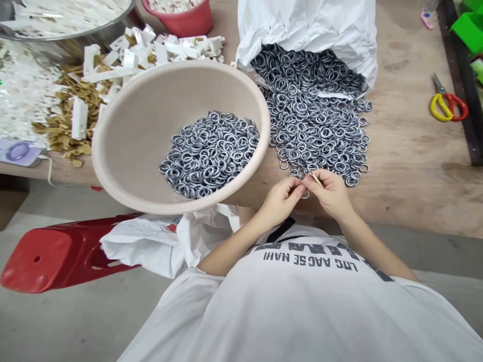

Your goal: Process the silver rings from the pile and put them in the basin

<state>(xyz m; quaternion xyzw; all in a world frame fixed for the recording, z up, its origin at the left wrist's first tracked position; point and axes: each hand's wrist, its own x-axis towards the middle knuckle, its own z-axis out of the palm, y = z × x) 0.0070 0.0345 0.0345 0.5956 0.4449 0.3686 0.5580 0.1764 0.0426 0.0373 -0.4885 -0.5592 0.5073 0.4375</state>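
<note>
My left hand [281, 200] is closed in a pinch at the table's front edge, its fingertips on a small grey metal ring [305, 195]. Fingertip to fingertip with it, my right hand [332, 195] pinches a thin pale stick [316, 179], whose far end points up and left. Just beyond both hands spreads a heap of loose grey rings [317, 130], spilling from the mouth of a white sack [307, 25]. Left of the heap, a large beige basin [130, 136] leans toward me with a pile of the same rings [215, 153] inside.
White plastic parts [130, 60] and tan pieces [68, 120] lie behind and left of the basin, near a metal bowl [71, 42] and a red tub [188, 20]. Scissors [449, 103] rest at right beside a dark rail [462, 85]. A red stool [49, 256] stands below left.
</note>
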